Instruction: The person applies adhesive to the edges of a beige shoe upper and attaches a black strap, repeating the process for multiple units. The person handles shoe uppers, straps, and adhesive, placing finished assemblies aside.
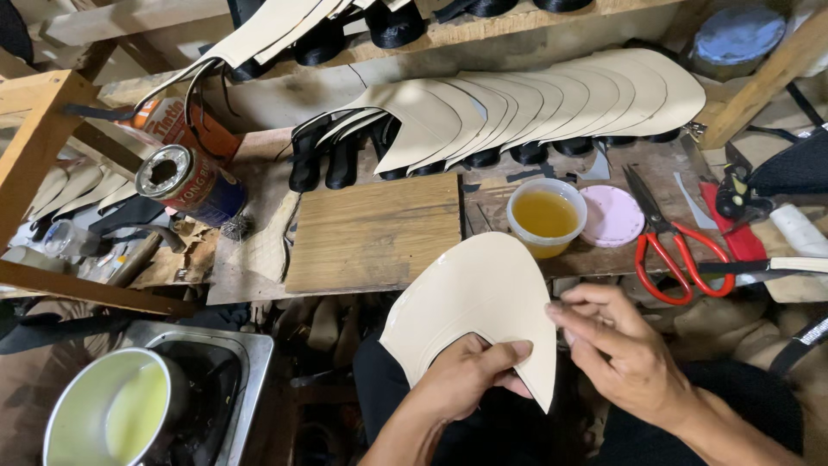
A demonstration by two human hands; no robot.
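Observation:
My left hand point(470, 375) grips a cream curved shoe-upper piece point(474, 302) by its lower notch, thumb on top, holding it above my lap. My right hand point(617, 345) pinches the same piece at its right edge with the fingertips. Just beyond the piece, on the wooden bench, stands a plastic cup of amber liquid point(543, 216), with its pink lid point(612, 216) lying beside it. A row of several matching cream pieces point(535, 108) leans overlapped along the back of the bench on black shoe forms.
A wooden board point(375, 233) lies on the bench at centre. Red-handled scissors point(677, 246) rest to the right, next to a knife handle point(793, 266). A tipped can point(185, 181) lies at left. A metal pot of yellowish liquid point(116, 414) sits low left.

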